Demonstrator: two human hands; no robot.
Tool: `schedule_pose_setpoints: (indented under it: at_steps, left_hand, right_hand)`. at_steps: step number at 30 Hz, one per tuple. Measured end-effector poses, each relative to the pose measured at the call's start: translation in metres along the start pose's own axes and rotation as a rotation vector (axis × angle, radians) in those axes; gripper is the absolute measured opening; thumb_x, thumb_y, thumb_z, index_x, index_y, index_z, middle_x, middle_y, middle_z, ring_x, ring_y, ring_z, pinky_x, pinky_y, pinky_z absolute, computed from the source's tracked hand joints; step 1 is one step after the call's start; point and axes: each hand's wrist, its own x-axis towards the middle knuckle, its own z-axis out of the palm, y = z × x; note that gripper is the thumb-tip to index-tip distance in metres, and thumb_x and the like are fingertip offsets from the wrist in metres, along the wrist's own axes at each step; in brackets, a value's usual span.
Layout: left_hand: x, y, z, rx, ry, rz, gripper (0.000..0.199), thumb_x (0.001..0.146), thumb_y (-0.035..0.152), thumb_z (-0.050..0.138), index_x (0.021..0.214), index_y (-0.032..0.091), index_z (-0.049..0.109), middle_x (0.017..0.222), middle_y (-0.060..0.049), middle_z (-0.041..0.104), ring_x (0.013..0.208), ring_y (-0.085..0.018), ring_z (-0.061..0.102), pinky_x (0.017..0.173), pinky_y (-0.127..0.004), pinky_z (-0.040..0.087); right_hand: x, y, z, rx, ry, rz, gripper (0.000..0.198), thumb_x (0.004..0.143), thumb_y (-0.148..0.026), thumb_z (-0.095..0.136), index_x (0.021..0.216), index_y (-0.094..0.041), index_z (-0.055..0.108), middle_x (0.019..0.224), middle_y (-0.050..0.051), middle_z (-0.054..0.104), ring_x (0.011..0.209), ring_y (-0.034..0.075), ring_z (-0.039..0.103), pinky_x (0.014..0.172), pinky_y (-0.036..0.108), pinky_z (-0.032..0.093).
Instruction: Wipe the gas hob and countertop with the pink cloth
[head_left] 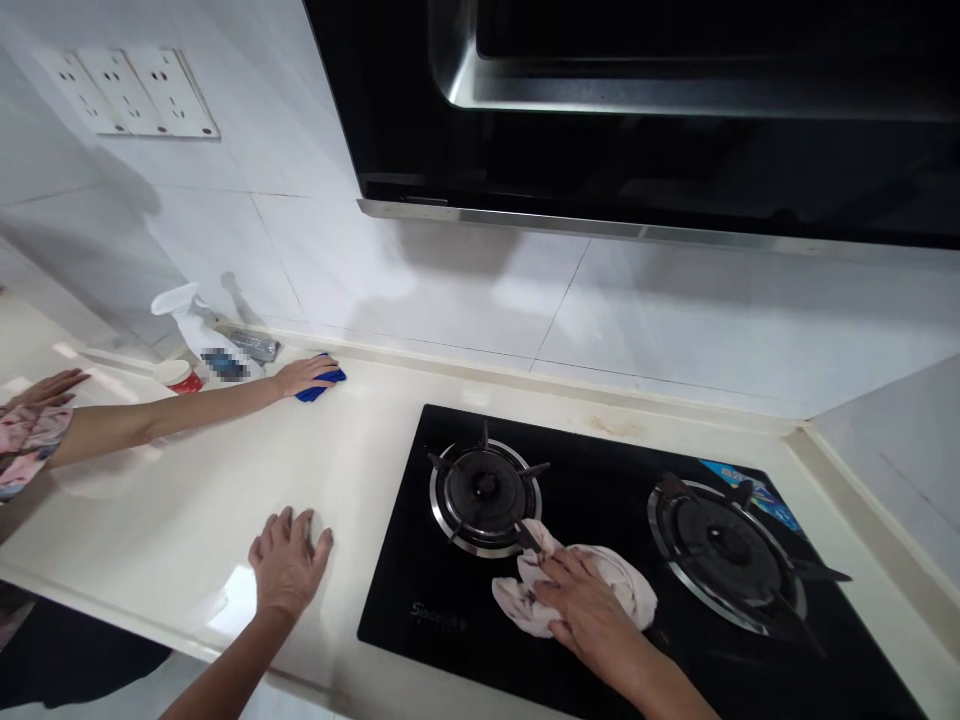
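Note:
My right hand (pixel 589 605) grips a pale pinkish cloth (pixel 626 590) and presses it on the black glass gas stove (pixel 427 570). The cloth lies between the two burners and touches the left burner (pixel 487 487) near one of its dark prongs. Fingers apart, my left hand (pixel 289 560) rests on the cream countertop (pixel 202 500) to the left of the stove and holds nothing. The right burner (pixel 726 550) stands to the right of the cloth.
Another person's hand (pixel 304 375) holds a blue cloth (pixel 321 384) on the counter near the wall. Behind that arm stand a white spray bottle (pixel 195 325) and a red-and-white container (pixel 178 376). A black range hood (pixel 637 160) overhangs the stove.

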Motion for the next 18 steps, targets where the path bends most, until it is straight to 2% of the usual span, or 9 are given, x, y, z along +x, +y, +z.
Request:
schedule_pose_setpoints:
  at_steps: [5,10,14,18]
  left_hand:
    - [0.0,0.005,-0.006,-0.01,-0.048,-0.012,0.052,0.095,0.049,0.041,0.134,0.019,0.06,0.15,-0.018,0.047,0.145,-0.037,0.031,0.115,-0.056,0.026]
    - [-0.001,0.006,-0.01,-0.02,-0.056,-0.008,0.051,0.096,0.046,0.041,0.133,0.016,0.061,0.152,-0.02,0.046,0.147,-0.039,0.029,0.117,-0.059,0.023]
    - [-0.003,0.004,-0.008,-0.048,-0.075,0.011,0.05,0.097,0.045,0.041,0.133,0.016,0.06,0.153,-0.021,0.044,0.148,-0.04,0.027,0.116,-0.061,0.023]
    - [-0.003,0.0,-0.004,-0.089,-0.072,0.026,0.05,0.098,0.046,0.039,0.134,0.017,0.059,0.154,-0.019,0.043,0.148,-0.04,0.027,0.117,-0.062,0.021]
  right_hand:
    - [-0.006,-0.021,0.015,0.001,0.138,-0.051,0.041,0.064,-0.013,0.058,0.101,-0.024,0.071,0.137,0.007,0.061,0.133,0.031,0.044,0.122,0.054,0.02]
    - [-0.002,-0.046,0.042,-0.009,0.252,-0.063,0.052,0.06,-0.008,0.056,0.108,-0.025,0.07,0.128,0.007,0.063,0.129,0.032,0.045,0.118,0.055,0.026]
    - [0.009,-0.074,0.068,-0.04,0.395,0.01,0.048,0.066,-0.006,0.058,0.108,-0.026,0.07,0.123,0.007,0.063,0.12,0.032,0.048,0.108,0.051,0.036]
    - [0.039,-0.123,0.086,-0.008,0.414,0.088,0.042,0.074,-0.015,0.07,0.113,-0.029,0.069,0.125,0.008,0.062,0.113,0.033,0.05,0.099,0.051,0.041]
